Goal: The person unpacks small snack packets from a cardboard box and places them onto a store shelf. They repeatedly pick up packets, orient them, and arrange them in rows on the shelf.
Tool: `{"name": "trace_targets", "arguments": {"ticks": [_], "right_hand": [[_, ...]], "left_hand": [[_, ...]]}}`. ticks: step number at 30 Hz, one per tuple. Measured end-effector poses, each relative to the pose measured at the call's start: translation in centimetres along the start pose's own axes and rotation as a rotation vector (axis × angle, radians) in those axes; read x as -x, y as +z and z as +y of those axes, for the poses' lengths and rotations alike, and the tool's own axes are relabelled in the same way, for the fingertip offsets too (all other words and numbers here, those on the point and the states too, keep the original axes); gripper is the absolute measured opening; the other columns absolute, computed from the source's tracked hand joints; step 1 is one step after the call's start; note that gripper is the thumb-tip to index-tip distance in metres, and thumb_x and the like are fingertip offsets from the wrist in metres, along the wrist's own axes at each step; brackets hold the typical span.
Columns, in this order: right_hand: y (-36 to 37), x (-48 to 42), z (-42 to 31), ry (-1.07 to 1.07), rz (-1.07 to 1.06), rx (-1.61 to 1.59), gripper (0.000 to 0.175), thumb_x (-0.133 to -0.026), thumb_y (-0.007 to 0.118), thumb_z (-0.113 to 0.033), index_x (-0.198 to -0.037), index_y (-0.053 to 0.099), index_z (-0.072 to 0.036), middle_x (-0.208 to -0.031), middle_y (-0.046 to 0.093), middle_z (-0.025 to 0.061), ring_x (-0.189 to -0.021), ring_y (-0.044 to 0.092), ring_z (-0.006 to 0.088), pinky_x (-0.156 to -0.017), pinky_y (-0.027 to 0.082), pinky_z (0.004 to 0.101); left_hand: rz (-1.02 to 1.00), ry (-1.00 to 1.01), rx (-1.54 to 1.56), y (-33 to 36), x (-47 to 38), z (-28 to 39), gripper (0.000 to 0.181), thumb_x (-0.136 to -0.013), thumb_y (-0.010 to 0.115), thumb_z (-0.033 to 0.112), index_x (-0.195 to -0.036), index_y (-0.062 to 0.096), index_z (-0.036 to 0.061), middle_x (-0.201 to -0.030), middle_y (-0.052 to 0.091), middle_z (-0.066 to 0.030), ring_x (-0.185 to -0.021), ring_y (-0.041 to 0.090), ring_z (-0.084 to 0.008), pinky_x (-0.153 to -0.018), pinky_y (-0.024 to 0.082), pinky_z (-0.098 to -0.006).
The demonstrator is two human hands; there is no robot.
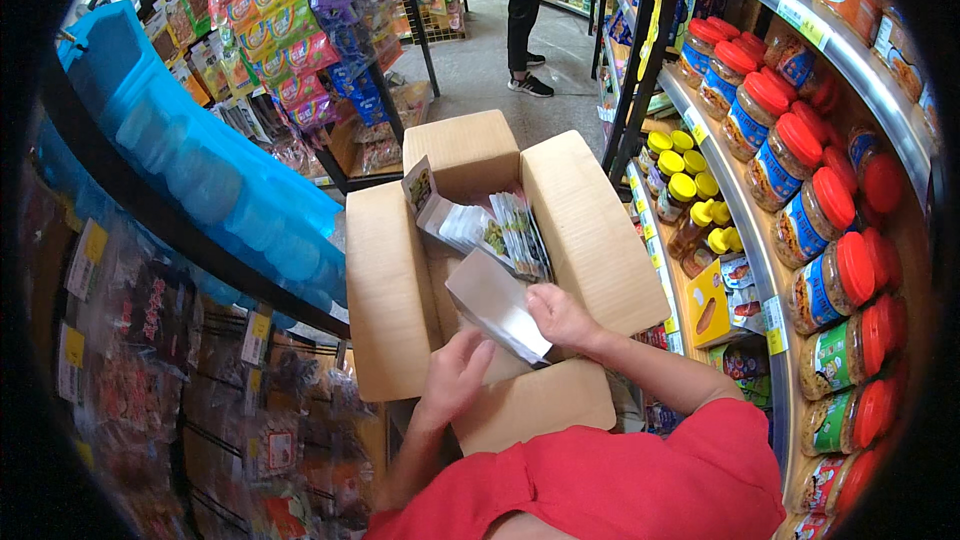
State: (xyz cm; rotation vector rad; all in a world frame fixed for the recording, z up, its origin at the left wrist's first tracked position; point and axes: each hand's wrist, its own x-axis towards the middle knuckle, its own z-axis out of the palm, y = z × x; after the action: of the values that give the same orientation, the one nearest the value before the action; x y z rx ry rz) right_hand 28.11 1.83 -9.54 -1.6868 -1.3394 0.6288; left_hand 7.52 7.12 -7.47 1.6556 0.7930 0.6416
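My right hand [559,315] grips the right side of a small white paperboard box [499,300], whose pale inside faces up and shows no contents. My left hand [455,376], slightly blurred, is at the lower left of this box; whether its fingers touch it is hard to tell. Both hands are over an opened cardboard carton [386,292] with its flaps spread outward. Deeper in the carton stands another paperboard display box [418,191] holding a row of white packets [461,223]. Beside it is a row of green-and-dark packets [519,229].
Shelves on the right carry red-lidded jars [806,217] and yellow-capped bottles [679,191]. To the left are a blue plastic bin [225,187] behind a black bar and hanging snack packs [142,360]. Ahead, a person [525,7] stands on the grey floor [472,82].
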Motion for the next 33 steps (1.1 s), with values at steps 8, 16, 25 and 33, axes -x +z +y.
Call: {"name": "trace_targets", "arguments": {"ticks": [8,16,25,33], "right_hand": [[-0.2,0.1,-3.3,-0.023,-0.274,0.143,0.038,-0.088,0.052,-0.024,-0.112,0.054,0.006,-0.106,0.058,0.0297,-0.098,0.056,0.0451,-0.088,0.044,0.0463],[-8.2,0.0,-15.1,-0.739,-0.353,-0.177,0.047,-0.087,0.058,-0.018,-0.125,0.049,0.007,-0.123,0.053,0.0249,-0.117,0.051,0.0359,-0.099,0.041,0.0426],[-9.7,2.1,-23.0,-1.262,-0.552,-0.72,0.042,-0.085,0.058,-0.018,-0.119,0.053,0.007,-0.12,0.056,0.0257,-0.108,0.057,0.0366,-0.09,0.045,0.0494],[-9.9,3.6,-22.1,-1.27,-0.577,-0.759,0.042,-0.083,0.06,-0.02,-0.116,0.054,0.006,-0.119,0.056,0.0256,-0.106,0.058,0.0368,-0.089,0.046,0.0484]], "left_hand": [[0.028,0.083,-0.034,-0.4,0.7,-0.3,0.024,-0.088,0.059,0.006,-0.11,0.056,-0.0054,-0.09,0.063,-0.0069,-0.081,0.06,-0.0124,-0.071,0.049,-0.0259],[0.014,0.502,0.431,-3.6,2.9,9.8,0.052,-0.086,0.054,0.011,-0.132,0.04,-0.0067,-0.118,0.055,-0.019,-0.109,0.054,-0.0274,-0.095,0.042,-0.0388],[0.443,1.095,0.815,0.6,8.5,21.2,0.039,-0.087,0.057,0.04,-0.111,0.058,0.0094,-0.101,0.058,-0.0073,-0.09,0.053,-0.0196,-0.071,0.042,-0.0366],[0.499,1.509,0.575,-0.6,8.7,19.9,0.037,-0.09,0.054,0.035,-0.117,0.056,0.0101,-0.113,0.053,-0.0095,-0.103,0.047,-0.0198,-0.08,0.041,-0.0375]]}}
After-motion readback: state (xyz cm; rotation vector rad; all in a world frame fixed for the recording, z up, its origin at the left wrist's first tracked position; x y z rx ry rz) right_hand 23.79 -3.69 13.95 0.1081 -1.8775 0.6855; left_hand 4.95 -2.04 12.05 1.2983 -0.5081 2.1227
